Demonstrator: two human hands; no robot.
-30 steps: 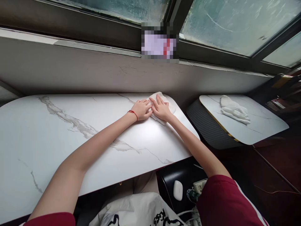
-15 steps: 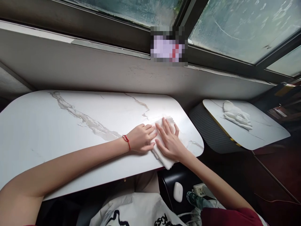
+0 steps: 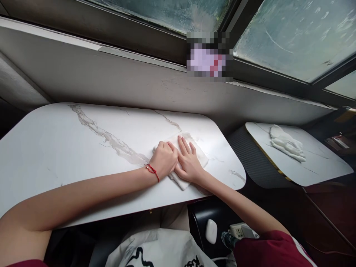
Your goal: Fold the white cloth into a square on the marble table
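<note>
A folded white cloth (image 3: pixel 198 154) lies on the white marbled tabletop (image 3: pixel 91 159), towards its right end. My right hand (image 3: pixel 189 161) rests flat on the cloth, fingers stretched out and pressing down. Beside it and touching it, my left hand (image 3: pixel 165 157) is closed on the cloth's left part, knuckles up and fingers curled under. The fingertips of the left hand are hidden. A red string bracelet (image 3: pixel 151 169) circles my left wrist.
To the right stands a second marbled table (image 3: pixel 328 159) with a crumpled white cloth (image 3: pixel 287 142) on it. Below the near edge are a white earbud case (image 3: pixel 211 231), a bottle (image 3: pixel 229 240) and a power strip (image 3: pixel 241 230). A wall (image 3: pixel 144 85) with windows runs behind.
Both hands have slid left across the tabletop, and the cloth has moved left with them. My left hand's fingers have curled in. The view has shifted slightly.
</note>
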